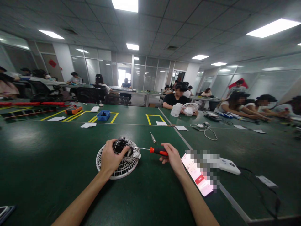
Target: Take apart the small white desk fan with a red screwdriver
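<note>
A small white fan grille (pixel 122 166) lies flat on the green table, with a black motor unit (pixel 120 145) and wires on top of it. My left hand (pixel 110 157) is closed around that motor unit and holds it on the grille. My right hand (pixel 172 156) grips the red handle of a screwdriver (pixel 158 151), whose thin shaft points left into the motor unit. A second small screwdriver (pixel 153 137) lies loose on the table just behind.
A phone (pixel 198 175) showing a timer lies beside my right wrist, with a white device (pixel 229 165) to its right. A blue tray (pixel 103 115) and papers sit farther back. Several people work at tables across the room; one opposite holds a white fan (pixel 189 108).
</note>
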`<action>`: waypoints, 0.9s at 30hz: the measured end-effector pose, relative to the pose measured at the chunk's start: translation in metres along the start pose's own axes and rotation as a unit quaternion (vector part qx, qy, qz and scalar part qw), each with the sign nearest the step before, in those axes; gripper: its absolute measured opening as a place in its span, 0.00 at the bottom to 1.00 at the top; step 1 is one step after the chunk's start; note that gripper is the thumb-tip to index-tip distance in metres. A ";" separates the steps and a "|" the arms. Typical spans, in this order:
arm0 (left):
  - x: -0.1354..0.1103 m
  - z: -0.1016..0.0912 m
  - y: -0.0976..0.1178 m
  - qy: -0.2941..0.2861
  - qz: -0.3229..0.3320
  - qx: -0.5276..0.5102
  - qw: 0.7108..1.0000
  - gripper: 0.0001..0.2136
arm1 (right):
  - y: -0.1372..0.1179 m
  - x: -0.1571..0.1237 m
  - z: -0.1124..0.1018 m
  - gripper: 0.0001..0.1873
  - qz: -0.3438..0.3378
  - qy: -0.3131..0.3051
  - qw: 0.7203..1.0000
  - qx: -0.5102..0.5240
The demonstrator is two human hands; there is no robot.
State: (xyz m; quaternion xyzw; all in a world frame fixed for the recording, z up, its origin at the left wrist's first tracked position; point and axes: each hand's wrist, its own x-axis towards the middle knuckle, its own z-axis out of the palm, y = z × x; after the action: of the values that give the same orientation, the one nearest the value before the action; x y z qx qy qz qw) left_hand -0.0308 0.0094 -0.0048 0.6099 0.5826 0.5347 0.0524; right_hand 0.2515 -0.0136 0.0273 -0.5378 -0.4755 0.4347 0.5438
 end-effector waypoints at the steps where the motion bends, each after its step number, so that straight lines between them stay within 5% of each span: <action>1: 0.000 0.000 0.000 0.001 0.001 0.000 1.000 0.31 | 0.001 0.001 0.000 0.27 0.016 -0.007 1.000 -0.017; 14: 0.000 0.000 0.002 0.008 0.011 0.013 1.000 0.32 | -0.006 -0.007 -0.002 0.26 -0.030 -0.027 0.996 0.085; 21: 0.000 0.000 0.002 0.013 0.010 0.008 1.000 0.30 | 0.001 0.001 -0.004 0.30 0.040 -0.047 0.997 -0.036; 27: 0.000 0.000 0.001 0.010 0.007 0.009 1.000 0.30 | 0.000 0.000 -0.005 0.31 -0.004 -0.025 1.000 -0.018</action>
State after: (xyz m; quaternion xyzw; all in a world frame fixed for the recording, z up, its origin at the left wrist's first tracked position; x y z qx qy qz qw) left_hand -0.0297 0.0086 -0.0041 0.6092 0.5836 0.5357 0.0368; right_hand 0.2568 -0.0148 0.0273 -0.5345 -0.4990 0.4369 0.5239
